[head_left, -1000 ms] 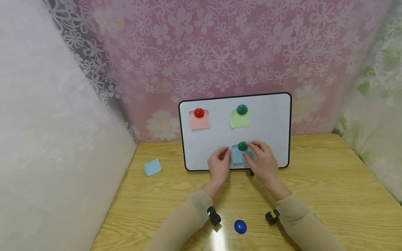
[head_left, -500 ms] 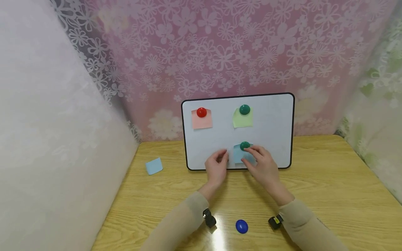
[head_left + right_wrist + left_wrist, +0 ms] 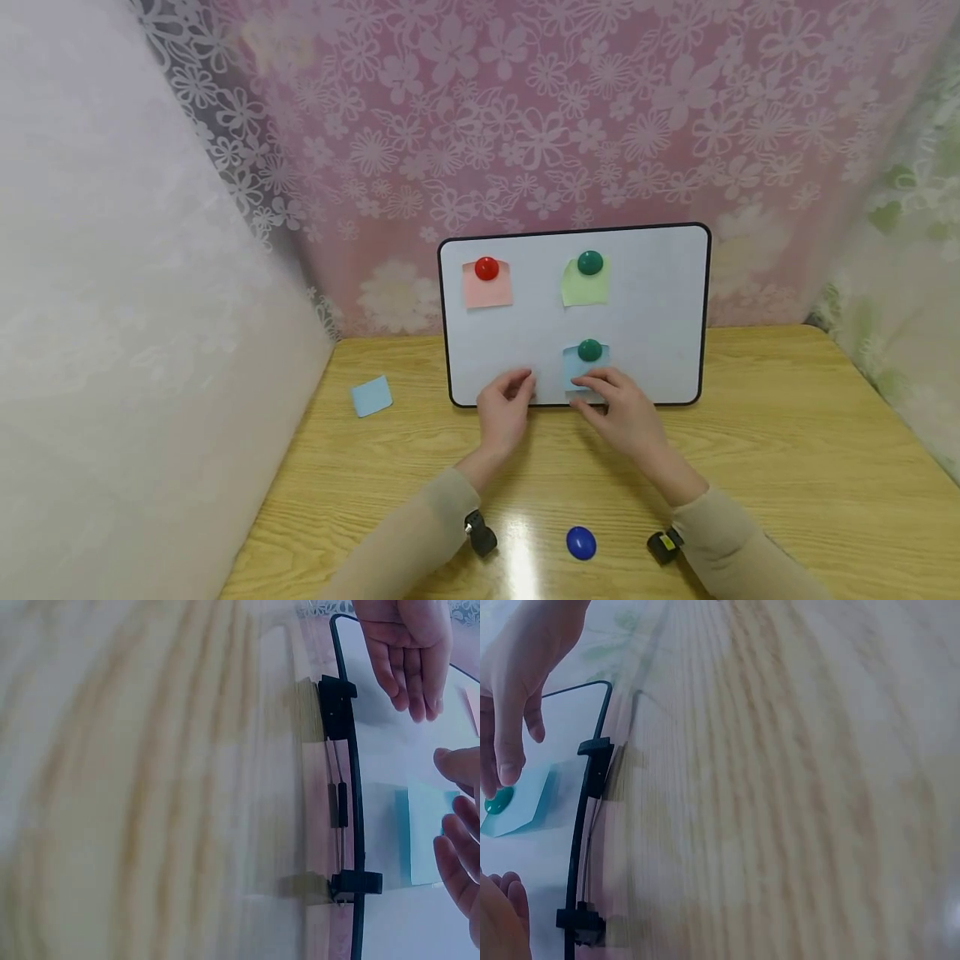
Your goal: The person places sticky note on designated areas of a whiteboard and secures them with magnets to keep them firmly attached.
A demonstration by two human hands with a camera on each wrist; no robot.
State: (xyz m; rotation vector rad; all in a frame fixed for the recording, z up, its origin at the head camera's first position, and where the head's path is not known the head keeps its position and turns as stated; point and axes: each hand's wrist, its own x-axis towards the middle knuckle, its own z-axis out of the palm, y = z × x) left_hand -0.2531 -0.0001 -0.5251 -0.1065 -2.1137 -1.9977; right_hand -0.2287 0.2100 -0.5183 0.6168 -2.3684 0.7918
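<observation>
A light blue sticky note (image 3: 572, 368) hangs low on the whiteboard (image 3: 517, 354) under a round green magnet (image 3: 590, 350). Just below that magnet, in front of the note's lower part, is my right hand (image 3: 628, 421), fingers loosely bent and holding nothing. My left hand (image 3: 502, 417) is left of the note near the board's bottom edge, with nothing seen in it. In the right wrist view the left hand's fingers (image 3: 409, 675) extend, apart from the note (image 3: 424, 836). The left wrist view shows the magnet (image 3: 499, 800) on the note.
A red magnet (image 3: 487, 268) holds a pink note (image 3: 487, 293) up left; another green magnet (image 3: 590, 262) holds a light green note (image 3: 585, 290). A loose blue note (image 3: 371, 397) and a blue magnet (image 3: 581, 542) lie on the table (image 3: 787, 467). Black clips (image 3: 337, 709) support the board.
My right hand has come off the green magnet and moved down. My left hand has drawn away leftward and slightly down. The note and magnet stay on the board; the head view shifted slightly.
</observation>
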